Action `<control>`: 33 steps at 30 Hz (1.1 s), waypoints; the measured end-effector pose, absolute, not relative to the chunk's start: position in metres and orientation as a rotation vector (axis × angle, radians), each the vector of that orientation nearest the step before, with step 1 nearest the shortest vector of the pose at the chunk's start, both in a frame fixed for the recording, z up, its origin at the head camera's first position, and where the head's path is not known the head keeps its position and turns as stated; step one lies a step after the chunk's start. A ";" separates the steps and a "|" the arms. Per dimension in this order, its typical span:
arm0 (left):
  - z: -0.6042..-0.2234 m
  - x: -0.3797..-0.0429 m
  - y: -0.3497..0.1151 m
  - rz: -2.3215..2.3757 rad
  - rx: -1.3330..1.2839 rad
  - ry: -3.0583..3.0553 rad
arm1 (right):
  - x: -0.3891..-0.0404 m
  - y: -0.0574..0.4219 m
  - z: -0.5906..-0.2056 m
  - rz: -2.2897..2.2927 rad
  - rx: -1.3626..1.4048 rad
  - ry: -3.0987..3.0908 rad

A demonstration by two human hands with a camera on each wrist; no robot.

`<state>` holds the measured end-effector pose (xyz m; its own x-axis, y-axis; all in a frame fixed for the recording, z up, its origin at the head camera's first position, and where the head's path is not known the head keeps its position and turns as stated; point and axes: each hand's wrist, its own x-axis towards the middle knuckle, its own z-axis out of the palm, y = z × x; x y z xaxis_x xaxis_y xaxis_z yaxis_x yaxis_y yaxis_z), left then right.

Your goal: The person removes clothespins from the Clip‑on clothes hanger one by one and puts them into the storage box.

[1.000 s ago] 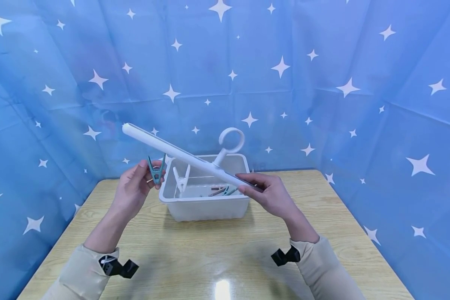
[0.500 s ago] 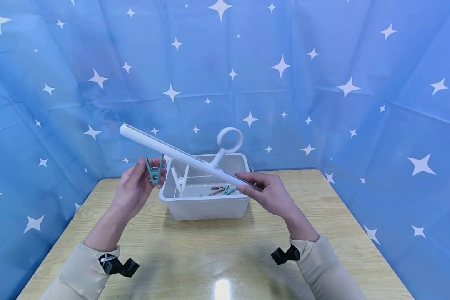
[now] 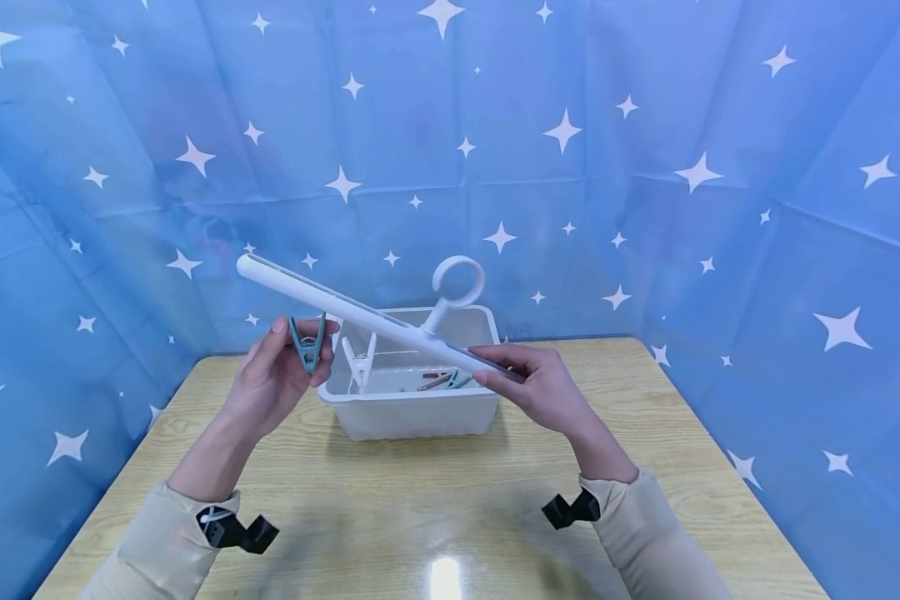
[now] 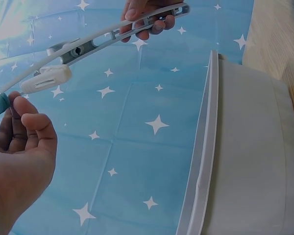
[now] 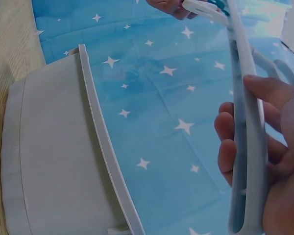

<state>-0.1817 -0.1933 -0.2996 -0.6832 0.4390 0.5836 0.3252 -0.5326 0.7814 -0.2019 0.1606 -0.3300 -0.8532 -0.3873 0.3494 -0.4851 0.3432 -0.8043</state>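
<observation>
My right hand (image 3: 536,387) grips the lower right end of a white clothes hanger (image 3: 330,302), which tilts up to the left with its round hook on top. My left hand (image 3: 270,375) pinches a teal clothespin (image 3: 309,346) just under the hanger's raised half. Beside it, a white clothespin (image 3: 358,362) hangs from the bar; the left wrist view shows this white clothespin (image 4: 46,80) close to my left fingertips. How the teal clothespin meets the bar is hard to tell. In the right wrist view, my thumb and fingers wrap around the hanger bar (image 5: 247,147).
Behind and below the hanger, a white plastic bin (image 3: 420,417) stands on the wooden table (image 3: 420,500). Several small clothespins (image 3: 438,381) lie inside it. A blue star-patterned curtain (image 3: 607,208) surrounds the table's back and sides.
The hanger's left end has sunk a little and shifted slightly left. My left fingers have shifted slightly around the teal clothespin. My right hand has barely moved.
</observation>
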 end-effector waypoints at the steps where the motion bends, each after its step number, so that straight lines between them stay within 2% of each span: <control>1: -0.299 -0.182 -0.193 2.389 1.236 1.459 | -0.202 0.161 -0.330 1.545 0.813 -2.494; 13: -0.299 -0.183 -0.192 2.362 1.265 1.376 | -0.203 0.160 -0.332 1.540 0.832 -2.484; 22: -0.298 -0.178 -0.189 2.479 1.099 1.425 | -0.202 0.160 -0.332 1.539 0.829 -2.481; 33: -0.296 -0.172 -0.180 2.611 1.037 1.630 | -0.202 0.160 -0.332 1.540 0.859 -2.468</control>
<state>-0.1722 -0.1804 -0.2957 -0.7911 0.2338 0.5652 0.4051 -0.4921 0.7706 -0.2024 0.1604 -0.3315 -0.8341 -0.4048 0.3747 -0.5146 0.3261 -0.7930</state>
